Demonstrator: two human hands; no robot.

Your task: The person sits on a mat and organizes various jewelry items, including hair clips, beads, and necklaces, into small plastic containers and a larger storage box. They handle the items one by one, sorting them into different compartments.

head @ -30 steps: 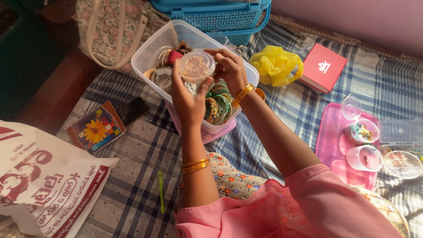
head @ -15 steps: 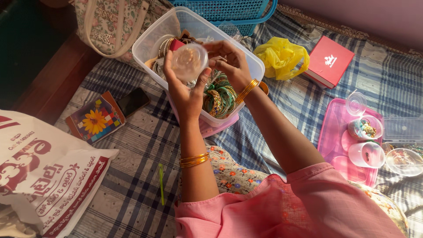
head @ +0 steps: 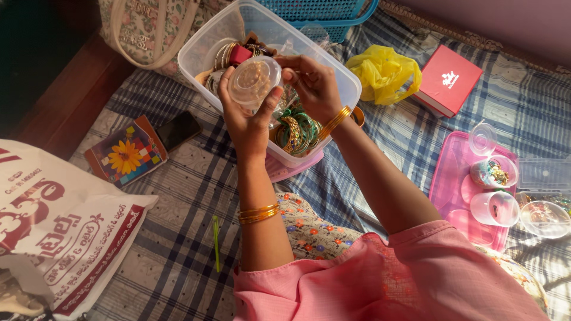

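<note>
Support: bed with blue checked sheet [head: 178,255]. Directly on it: clear storage tub [head: 202,44], red box [head: 447,80], yellow bag [head: 383,71], phone [head: 178,131], flower booklet [head: 125,156], pink lid [head: 455,184], green pen [head: 216,244], printed sack [head: 59,232]

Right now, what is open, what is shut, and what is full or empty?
Small clear round container: held up in the left hand, lid on.
Right hand: fingers at the container's rim.
Big clear tub: open, full of bangles.
Red box: shut.
Pink lid: lying flat, small cups on it.
Phone: screen dark.
Yellow bag: crumpled.
</note>
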